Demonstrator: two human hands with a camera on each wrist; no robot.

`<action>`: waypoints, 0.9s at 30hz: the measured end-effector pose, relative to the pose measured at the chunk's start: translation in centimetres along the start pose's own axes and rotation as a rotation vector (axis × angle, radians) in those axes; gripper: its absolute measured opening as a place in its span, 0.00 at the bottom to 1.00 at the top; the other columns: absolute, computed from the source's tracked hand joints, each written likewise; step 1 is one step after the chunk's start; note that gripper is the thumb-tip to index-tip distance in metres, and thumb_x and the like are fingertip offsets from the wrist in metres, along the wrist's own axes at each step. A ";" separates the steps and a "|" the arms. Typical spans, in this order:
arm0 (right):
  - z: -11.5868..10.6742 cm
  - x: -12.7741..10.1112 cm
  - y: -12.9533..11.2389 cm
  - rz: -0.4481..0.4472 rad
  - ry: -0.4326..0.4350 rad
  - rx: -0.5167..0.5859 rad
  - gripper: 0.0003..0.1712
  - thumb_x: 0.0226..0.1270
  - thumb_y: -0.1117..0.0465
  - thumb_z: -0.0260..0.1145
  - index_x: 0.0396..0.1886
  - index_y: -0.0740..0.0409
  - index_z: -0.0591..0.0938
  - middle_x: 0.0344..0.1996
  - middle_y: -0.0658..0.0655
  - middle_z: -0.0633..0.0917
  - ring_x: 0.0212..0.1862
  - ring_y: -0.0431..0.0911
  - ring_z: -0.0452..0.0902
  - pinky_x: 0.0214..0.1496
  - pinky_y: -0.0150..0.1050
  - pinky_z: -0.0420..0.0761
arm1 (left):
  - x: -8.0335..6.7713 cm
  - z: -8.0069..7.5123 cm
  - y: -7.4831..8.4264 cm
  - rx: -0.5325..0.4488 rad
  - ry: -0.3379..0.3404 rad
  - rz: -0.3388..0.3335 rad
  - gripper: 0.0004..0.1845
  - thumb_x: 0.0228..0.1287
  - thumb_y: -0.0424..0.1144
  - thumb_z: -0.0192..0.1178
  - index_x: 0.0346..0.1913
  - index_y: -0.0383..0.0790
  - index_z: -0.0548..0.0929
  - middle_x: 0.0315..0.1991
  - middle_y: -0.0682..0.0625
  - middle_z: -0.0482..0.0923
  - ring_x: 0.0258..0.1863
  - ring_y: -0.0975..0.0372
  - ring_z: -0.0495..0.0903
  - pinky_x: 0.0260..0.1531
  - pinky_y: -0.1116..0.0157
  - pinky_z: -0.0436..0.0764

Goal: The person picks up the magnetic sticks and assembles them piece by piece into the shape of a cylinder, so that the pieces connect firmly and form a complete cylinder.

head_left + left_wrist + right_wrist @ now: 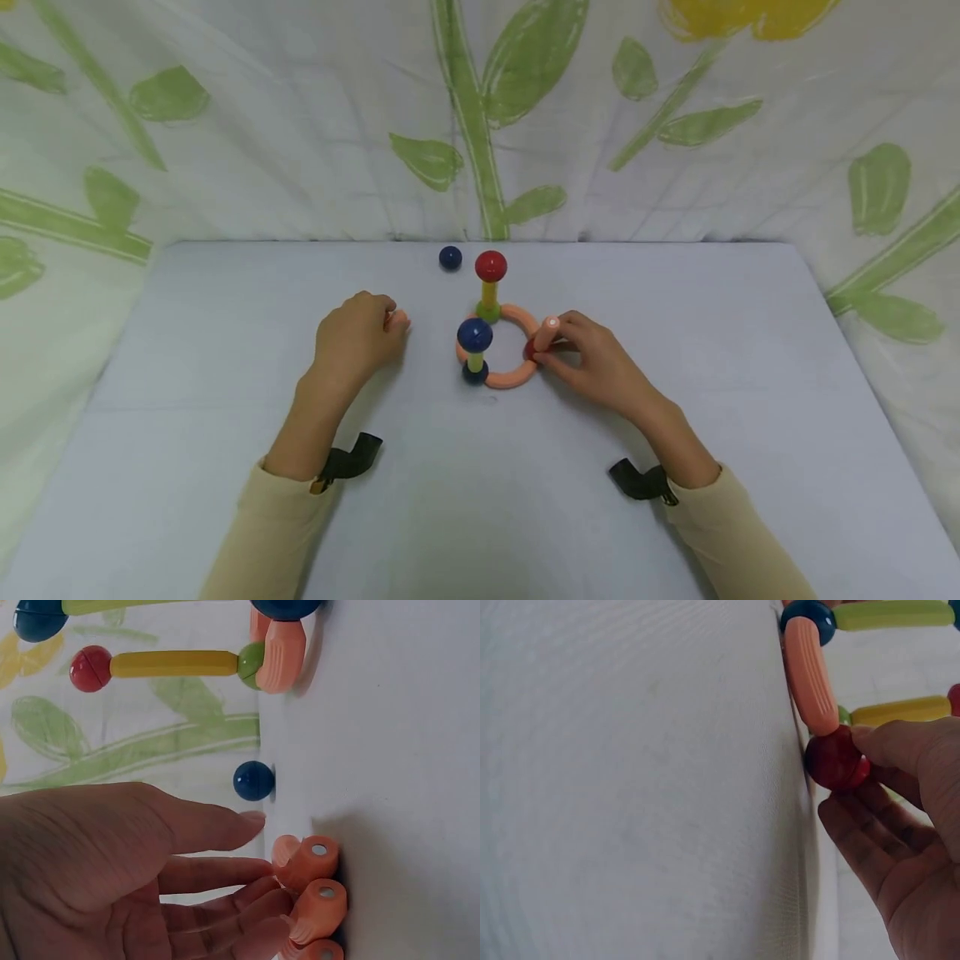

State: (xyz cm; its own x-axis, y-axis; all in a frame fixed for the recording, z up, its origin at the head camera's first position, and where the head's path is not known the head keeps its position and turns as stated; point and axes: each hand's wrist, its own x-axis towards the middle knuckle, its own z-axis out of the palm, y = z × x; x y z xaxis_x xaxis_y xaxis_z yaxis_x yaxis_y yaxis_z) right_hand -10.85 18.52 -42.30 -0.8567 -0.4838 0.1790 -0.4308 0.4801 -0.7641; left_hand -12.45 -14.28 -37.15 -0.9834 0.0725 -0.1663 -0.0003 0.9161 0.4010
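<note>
My right hand (600, 367) pinches a red ball (834, 759) between thumb and fingers at the right side of a ring of curved orange pieces (512, 379). An orange stick (548, 332) with a pale end disc rises from that ball, hidden by the hand in the right wrist view. My left hand (356, 337) is left of the ring, its fingertips touching curved orange pieces (319, 907) on the table, the thumb held apart. On the ring stand a yellow stick (174, 664) topped by a red ball (491, 266) and a light green stick (892, 613) topped by a blue ball (475, 335).
A loose dark blue ball (451, 258) lies behind the ring, close to the back edge of the white table (480, 500). A white curtain (300, 125) painted with green leaves hangs beyond that edge. Black curved devices (356, 457) are worn at both wrists.
</note>
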 end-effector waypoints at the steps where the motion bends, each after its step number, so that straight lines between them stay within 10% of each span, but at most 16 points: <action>1: 0.0 0.0 0.0 0.000 -0.001 0.003 0.10 0.66 0.70 0.76 0.40 0.57 0.82 0.45 0.56 0.84 0.53 0.49 0.87 0.57 0.43 0.88 | 0.0 0.1 0.0 0.005 0.011 0.007 0.16 0.78 0.40 0.55 0.45 0.30 0.87 0.41 0.36 0.83 0.40 0.45 0.83 0.38 0.50 0.81; 7: 0.0 0.1 -0.1 -0.001 -0.004 0.006 0.10 0.66 0.70 0.76 0.41 0.57 0.82 0.45 0.56 0.85 0.52 0.50 0.87 0.57 0.44 0.89 | -0.1 0.4 0.0 -0.014 0.021 0.025 0.17 0.79 0.38 0.58 0.55 0.28 0.88 0.53 0.31 0.85 0.48 0.42 0.85 0.46 0.46 0.84; 27: 0.2 0.0 0.2 0.000 -0.006 0.010 0.11 0.66 0.71 0.75 0.42 0.56 0.82 0.46 0.56 0.86 0.53 0.50 0.87 0.57 0.45 0.88 | -0.2 1.3 0.9 -0.033 0.007 0.079 0.17 0.75 0.39 0.66 0.57 0.29 0.87 0.47 0.35 0.91 0.45 0.43 0.91 0.46 0.47 0.87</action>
State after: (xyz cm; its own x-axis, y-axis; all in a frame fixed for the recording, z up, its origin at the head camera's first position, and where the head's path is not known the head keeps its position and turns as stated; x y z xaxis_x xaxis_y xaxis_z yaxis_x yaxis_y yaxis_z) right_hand -10.85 18.49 -42.62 -0.8551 -0.4879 0.1753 -0.4276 0.4727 -0.7705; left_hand -12.05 -12.91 -37.94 -0.9819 0.1408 -0.1267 0.0713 0.8943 0.4418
